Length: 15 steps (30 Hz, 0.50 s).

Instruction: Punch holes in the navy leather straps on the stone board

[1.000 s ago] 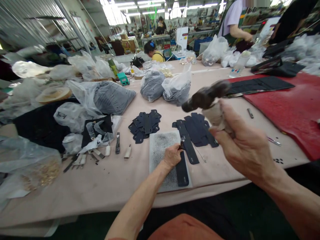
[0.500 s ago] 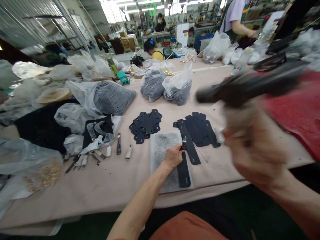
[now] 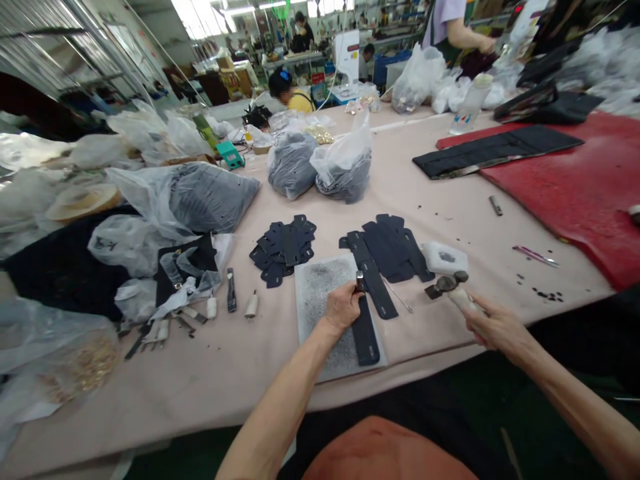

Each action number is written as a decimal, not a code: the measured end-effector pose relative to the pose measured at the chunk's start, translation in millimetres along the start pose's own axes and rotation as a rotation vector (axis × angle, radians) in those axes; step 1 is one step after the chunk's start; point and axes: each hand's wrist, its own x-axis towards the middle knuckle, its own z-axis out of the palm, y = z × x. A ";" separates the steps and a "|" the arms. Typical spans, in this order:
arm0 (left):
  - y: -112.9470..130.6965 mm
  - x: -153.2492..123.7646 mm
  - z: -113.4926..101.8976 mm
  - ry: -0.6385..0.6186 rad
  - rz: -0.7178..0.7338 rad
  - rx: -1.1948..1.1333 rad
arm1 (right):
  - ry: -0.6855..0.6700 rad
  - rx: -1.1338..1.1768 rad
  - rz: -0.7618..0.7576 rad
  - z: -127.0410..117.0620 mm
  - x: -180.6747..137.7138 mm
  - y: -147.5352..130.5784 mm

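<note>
My left hand (image 3: pixel 343 305) is closed round a metal punch (image 3: pixel 359 280), held upright on the far part of a dark strip (image 3: pixel 367 340). That strip lies on a speckled white board (image 3: pixel 313 280). In my right hand (image 3: pixel 493 321) is a hammer (image 3: pixel 453 285), gripped by its pale wrapped handle, its head low over the table to the right of the board. Another dark strip (image 3: pixel 375 280) lies beside the board, partly against a pile of dark pieces (image 3: pixel 393 247). A second pile of slotted dark pieces (image 3: pixel 285 247) sits beyond the board's left corner.
A white block (image 3: pixel 445 258) stands beyond the hammer. Small tools (image 3: pixel 231 290) lie at left, with plastic bags (image 3: pixel 215 193) behind. A red sheet (image 3: pixel 575 193) covers the right side, near a pink-handled tool (image 3: pixel 535 255). Other people work at the back.
My right hand has come down with the hammer from high in front of the camera to low over the table. My left hand keeps the punch on the strip.
</note>
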 end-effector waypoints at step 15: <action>6.6 2.4 -3.5 -0.022 -0.184 -0.092 | 0.202 -0.402 -0.490 205.5 -35.3 -85.0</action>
